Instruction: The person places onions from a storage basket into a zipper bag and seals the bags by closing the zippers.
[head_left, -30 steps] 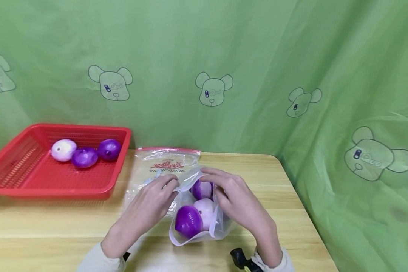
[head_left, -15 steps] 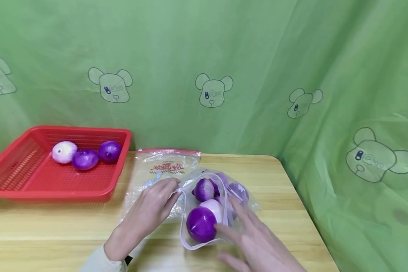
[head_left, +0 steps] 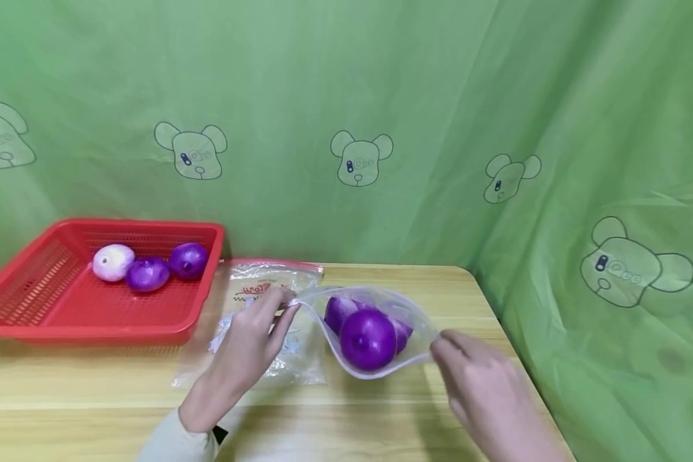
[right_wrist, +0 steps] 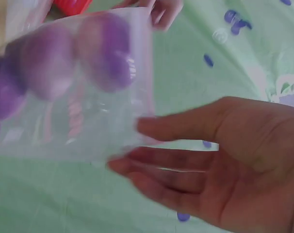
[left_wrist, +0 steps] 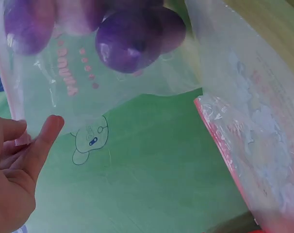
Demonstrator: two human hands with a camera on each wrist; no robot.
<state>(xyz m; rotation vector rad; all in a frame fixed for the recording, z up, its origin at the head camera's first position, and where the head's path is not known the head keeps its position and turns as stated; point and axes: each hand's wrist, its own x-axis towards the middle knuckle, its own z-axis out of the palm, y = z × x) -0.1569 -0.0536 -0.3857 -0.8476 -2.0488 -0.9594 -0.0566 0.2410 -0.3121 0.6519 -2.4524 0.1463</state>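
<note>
A clear zip bag (head_left: 420,316) with a pale rim hangs between my hands, its mouth stretched wide toward me. Inside, a shiny purple onion (head_left: 367,340) sits in front of other purple-and-white onions, partly hidden behind it. My left hand (head_left: 247,350) pinches the left corner of the mouth between thumb and fingers. On the other side my right hand (head_left: 487,388), blurred, grips the right corner. Several onions (left_wrist: 127,41) crowd the bag in the left wrist view, and pink print shows on its wall. In the right wrist view the thumb and fingers close on the bag's edge.
A red basket (head_left: 115,332) at the left holds a whitish onion (head_left: 113,262) and two purple onions (head_left: 147,274). Another flat zip bag (head_left: 248,273) with a red top strip and lettering lies on the wooden table (head_left: 81,385), partly behind my left hand. A green curtain (head_left: 283,77) surrounds the table.
My right hand has let go of the upper rim, swung low past the bag's right side, and now holds its right corner. The bag has been pulled wider; the left hand keeps its corner.
</note>
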